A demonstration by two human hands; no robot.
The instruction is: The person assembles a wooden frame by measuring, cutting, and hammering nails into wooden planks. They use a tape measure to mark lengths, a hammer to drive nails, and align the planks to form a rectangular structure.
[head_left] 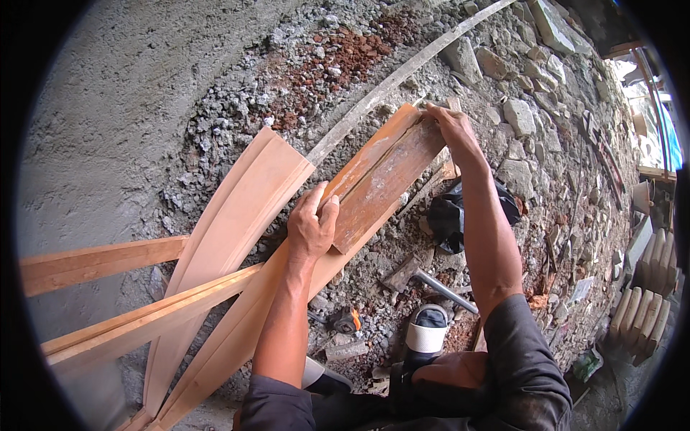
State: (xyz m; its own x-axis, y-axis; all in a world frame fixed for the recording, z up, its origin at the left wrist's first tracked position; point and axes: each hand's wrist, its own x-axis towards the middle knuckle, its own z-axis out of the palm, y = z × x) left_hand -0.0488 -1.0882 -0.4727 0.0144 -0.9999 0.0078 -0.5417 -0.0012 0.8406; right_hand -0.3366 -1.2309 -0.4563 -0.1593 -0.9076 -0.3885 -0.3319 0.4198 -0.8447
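Note:
A short weathered board [388, 188], brown with whitish stains and a raised orange-brown edge, lies slanted over a long light wooden plank [251, 316]. My left hand [313, 224] grips its left edge near the lower end, with thumb and fingers on the wood. At the board's far upper end, my right hand [453, 128] is closed around the corner; some of its fingers are hidden. To the left, a grooved pale wooden plank [237, 208] meets the long one near the lower left. A yellowish wooden batten [151, 316] runs from the left to the long plank.
Another batten [108, 258] reaches the grooved plank. A hammer [431, 284], an orange and black tape measure [348, 321] and a black plastic bag [460, 215] lie on rubble near my feet. Long-handled metal cutters [602, 152] lie among stones at right. A grey wall [122, 122] rises at left.

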